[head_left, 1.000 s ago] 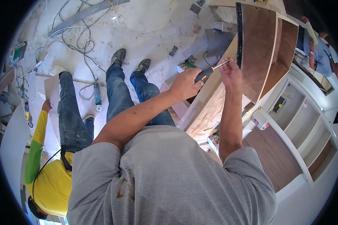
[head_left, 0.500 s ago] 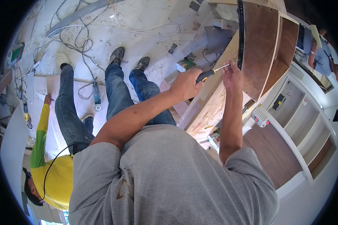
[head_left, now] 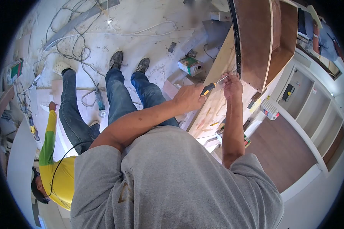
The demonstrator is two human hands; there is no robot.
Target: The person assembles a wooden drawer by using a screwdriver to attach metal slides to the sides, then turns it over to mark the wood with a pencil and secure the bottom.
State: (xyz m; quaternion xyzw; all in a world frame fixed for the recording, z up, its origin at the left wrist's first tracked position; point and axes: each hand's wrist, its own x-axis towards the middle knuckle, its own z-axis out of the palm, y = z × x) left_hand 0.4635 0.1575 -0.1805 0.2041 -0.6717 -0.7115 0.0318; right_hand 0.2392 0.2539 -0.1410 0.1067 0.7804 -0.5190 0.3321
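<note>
My left hand (head_left: 189, 97) is wrapped round the black and yellow handle of a screwdriver (head_left: 208, 89). Its shaft points up and right to the fingertips of my right hand (head_left: 233, 87). Those fingers are pinched together around the shaft's tip, beside a black metal strip (head_left: 236, 36) on the edge of a brown wooden cabinet (head_left: 258, 45). Whatever sits between them is too small to make out. Pale wood panelling (head_left: 212, 110) runs down from the cabinet beside both hands.
At the left a co-worker in a yellow shirt (head_left: 61, 177) reaches toward the floor. An angle grinder (head_left: 100, 104) and tangled cables (head_left: 80, 57) lie on the floor. A tin (head_left: 190, 66) stands near the panel. White shelving (head_left: 313, 110) and another person (head_left: 325, 42) are at right.
The view has shifted, so the cabinet appears further left. The screwdriver tip and my right fingers are now closer to the black strip's lower end. Both hands keep their grip.
</note>
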